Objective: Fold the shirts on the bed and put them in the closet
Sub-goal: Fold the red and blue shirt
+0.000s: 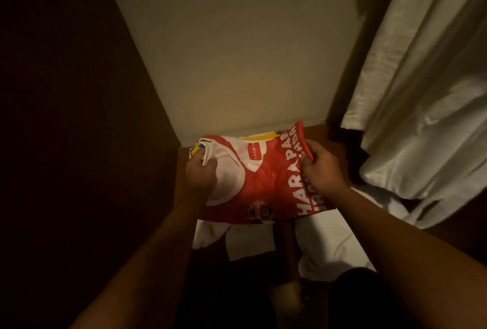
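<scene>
A folded red and white shirt with white lettering lies low inside the dim closet, near the back wall. My left hand grips its left side at the white collar part. My right hand pinches its raised red right edge. Beneath it shows the edge of a yellow garment, with a bit of blue at the left. White cloth hangs out from under the red shirt toward me.
The closet's dark left wall and pale back wall close the space in. A white garment hangs at the right, reaching down to the wooden shelf. More white fabric lies below my right forearm.
</scene>
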